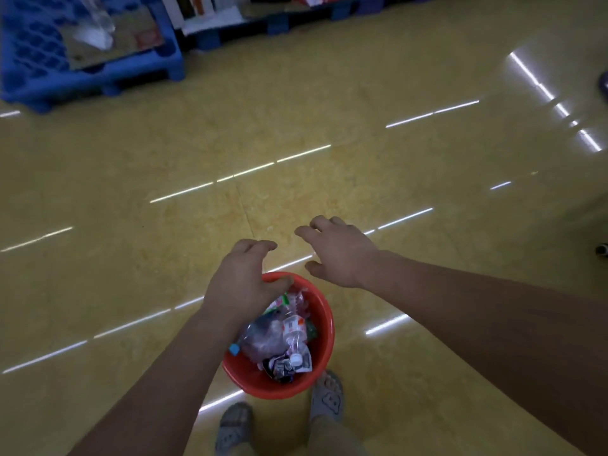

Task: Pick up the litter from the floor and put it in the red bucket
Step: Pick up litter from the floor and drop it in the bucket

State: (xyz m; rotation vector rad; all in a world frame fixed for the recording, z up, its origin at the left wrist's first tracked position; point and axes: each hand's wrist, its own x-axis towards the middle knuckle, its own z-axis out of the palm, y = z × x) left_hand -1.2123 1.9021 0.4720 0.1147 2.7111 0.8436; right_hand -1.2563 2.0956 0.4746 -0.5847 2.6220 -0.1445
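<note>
The red bucket (324,327) stands on the yellow floor just ahead of my feet. Inside it lies litter (279,340): crushed clear plastic bottles, wrappers and a blue cap. My left hand (245,278) hovers over the bucket's far left rim, palm down, fingers curled and apart, with nothing in it. To the right of and beyond the bucket, my right hand (335,250) is stretched out above the floor with its fingers spread and empty. No loose litter shows on the floor near the bucket.
A blue plastic pallet (29,70) with cardboard and a clear bottle on it sits at the far left. More pallets with boxes line the back (273,14). My sandalled feet (325,399) stand beside the bucket. Another person's foot shows at the right edge (602,250).
</note>
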